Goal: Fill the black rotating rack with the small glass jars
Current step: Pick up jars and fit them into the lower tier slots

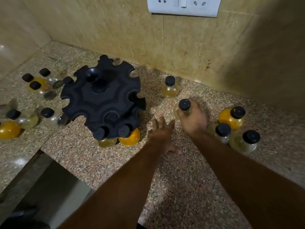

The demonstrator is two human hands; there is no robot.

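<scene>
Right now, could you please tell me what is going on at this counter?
A person is loading small glass jars into the black rack. The right hand grips a black-capped jar by its neck, right of the rack. The left hand is open, fingers spread, between them. Two jars, a pale jar and an orange jar, already sit in the rack's lower front slots; the top slots look empty. Other jars stand loose on the counter on both sides.
</scene>
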